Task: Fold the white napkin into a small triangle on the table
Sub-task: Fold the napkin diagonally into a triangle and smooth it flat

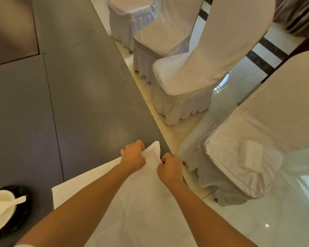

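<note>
The white napkin lies spread on the grey table near its right edge, its far corner bunched up into a peak. My left hand pinches that far corner from the left side. My right hand grips the cloth just to the right of it, close to the table's edge. Both forearms lie over the napkin and hide part of it.
A white bowl with a white spoon sits on a dark plate at the near left. Several chairs in white covers stand along the table's right side on a glossy floor; a folded white cloth lies on the nearest seat.
</note>
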### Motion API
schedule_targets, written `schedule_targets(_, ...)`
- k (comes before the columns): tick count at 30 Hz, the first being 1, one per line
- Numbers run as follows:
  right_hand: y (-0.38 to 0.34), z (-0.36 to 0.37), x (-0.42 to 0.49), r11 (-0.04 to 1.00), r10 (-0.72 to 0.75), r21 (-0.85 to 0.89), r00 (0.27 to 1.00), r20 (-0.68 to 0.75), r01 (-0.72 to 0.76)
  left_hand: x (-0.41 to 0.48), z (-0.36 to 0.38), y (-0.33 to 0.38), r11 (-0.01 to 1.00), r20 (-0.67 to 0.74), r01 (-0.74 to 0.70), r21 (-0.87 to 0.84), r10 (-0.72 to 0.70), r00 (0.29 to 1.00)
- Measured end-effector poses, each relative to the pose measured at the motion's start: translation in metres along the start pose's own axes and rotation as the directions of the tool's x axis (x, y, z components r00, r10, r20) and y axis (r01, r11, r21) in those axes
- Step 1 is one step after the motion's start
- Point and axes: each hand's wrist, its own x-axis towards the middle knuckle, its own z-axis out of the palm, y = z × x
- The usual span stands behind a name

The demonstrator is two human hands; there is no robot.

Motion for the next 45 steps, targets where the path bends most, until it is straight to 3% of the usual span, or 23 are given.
schedule_targets(5,-0.001,-0.022,-0.012,0.984,-0.058,0.176,0.992,0.111,0.038,-0.02,-0.012,0.011,0.997,-0.021,-0.061,-0.041,0.06,0.998)
schedule_targets(18,-0.009,-0.074,-0.089,0.95,-0.278,0.171,0.957,0.08,0.262,-0.14,-0.074,0.02,0.947,-0.205,-0.262,-0.187,0.224,0.953)
schedule_targets(22,-0.01,-0.082,-0.121,0.939,-0.338,0.111,0.932,0.134,0.325,-0.191,-0.076,0.022,0.941,-0.256,-0.321,-0.11,0.285,0.924)
schedule_targets(30,-0.008,-0.088,-0.173,0.865,-0.47,-0.081,0.856,0.217,0.495,-0.261,-0.063,0.015,0.958,-0.297,-0.283,0.043,0.283,0.912)
schedule_targets(45,0.005,-0.08,-0.201,0.683,-0.635,-0.249,0.727,0.262,0.687,-0.332,-0.064,-0.011,0.977,-0.481,-0.203,0.066,0.209,0.852)
